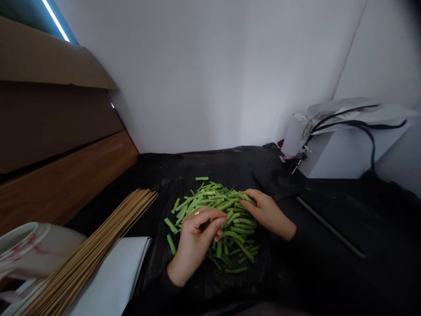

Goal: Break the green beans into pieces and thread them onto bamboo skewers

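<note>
A heap of cut green bean pieces (210,199) lies in front of me on a black plastic sheet. Above the near left part of the heap is my left hand (195,243), with a gold ring on one finger. Its thumb and forefinger are pinched together; whatever is between the fingertips is too small to make out. My right hand (271,215) rests at the right edge of the heap, its fingers closed around a green bean (249,199). Several loose pieces (171,226) lie along the left side of the heap.
A bundle of thin wooden sticks (108,235) lies left over a folded white sheet (131,259), beside a white pitcher (39,245) with red marks. A dark rod (330,227) lies right. Behind it stands a white box (342,153) with black straps. A white wall (197,79) closes the back.
</note>
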A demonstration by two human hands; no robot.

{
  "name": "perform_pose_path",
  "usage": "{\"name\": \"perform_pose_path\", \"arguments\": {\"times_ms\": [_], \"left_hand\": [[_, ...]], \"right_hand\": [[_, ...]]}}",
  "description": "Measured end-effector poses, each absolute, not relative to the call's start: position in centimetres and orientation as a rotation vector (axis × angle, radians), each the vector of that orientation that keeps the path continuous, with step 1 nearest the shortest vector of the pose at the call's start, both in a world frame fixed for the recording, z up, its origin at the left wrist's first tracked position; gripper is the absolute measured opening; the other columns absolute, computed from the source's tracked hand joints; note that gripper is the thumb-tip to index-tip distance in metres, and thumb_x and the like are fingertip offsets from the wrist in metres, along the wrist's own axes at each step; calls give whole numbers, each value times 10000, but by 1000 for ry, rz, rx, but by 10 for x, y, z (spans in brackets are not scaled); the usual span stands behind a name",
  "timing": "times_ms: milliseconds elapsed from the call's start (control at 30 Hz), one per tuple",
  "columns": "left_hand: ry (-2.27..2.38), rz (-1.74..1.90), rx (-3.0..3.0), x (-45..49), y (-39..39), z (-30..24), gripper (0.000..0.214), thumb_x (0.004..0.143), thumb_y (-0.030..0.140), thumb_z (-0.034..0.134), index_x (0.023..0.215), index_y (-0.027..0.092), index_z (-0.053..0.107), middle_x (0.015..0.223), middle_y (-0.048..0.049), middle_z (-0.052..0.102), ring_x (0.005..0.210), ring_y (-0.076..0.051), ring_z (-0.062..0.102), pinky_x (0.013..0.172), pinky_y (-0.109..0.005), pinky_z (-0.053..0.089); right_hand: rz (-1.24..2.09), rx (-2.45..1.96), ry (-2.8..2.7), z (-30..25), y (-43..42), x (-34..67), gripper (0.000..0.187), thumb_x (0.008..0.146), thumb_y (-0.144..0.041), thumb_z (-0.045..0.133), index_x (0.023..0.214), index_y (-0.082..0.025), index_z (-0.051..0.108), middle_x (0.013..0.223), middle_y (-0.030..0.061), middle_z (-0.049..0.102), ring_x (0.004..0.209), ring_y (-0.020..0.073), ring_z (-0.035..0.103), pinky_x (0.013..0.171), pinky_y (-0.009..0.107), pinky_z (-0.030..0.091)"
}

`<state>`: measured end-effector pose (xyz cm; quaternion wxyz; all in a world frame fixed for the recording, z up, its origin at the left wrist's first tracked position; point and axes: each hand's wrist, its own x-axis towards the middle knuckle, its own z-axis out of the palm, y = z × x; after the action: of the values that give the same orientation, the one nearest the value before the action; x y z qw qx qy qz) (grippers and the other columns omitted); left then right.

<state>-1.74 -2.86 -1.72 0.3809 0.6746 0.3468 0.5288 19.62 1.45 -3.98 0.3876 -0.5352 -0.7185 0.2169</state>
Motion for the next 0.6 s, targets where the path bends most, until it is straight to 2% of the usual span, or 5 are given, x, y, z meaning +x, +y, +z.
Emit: {"name": "perform_pose_path", "arguments": {"times_ms": [133,333,600], "left_hand": [[852,1274,1784,-17,-29,-15,98,853,198,658,853,159,748,742,-26,638,531,-94,617,457,-183,509],[859,986,1944,-18,-34,-13,111,867,231,651,857,168,743,760,-16,632,523,-74,586,508,-186,488],[963,548,2229,-50,-67,-7,163,914,207,580,830,193,718,784,-15,654,742,-125,619,671,-210,475]], "right_hand": [[471,-1332,-1830,-43,15,196,227,823,-219,591,1041,-184,645,1007,64,663,799,178,616,754,313,479],[174,-1337,-1969,-41,13,195,168,870,-226,581,1016,-192,656,985,64,705,911,237,610,832,378,471],[-109,-1249,-1925,-36,10,192,173,912,-201,519,1006,-165,660,1060,102,669,1010,259,567,894,412,442]]}}
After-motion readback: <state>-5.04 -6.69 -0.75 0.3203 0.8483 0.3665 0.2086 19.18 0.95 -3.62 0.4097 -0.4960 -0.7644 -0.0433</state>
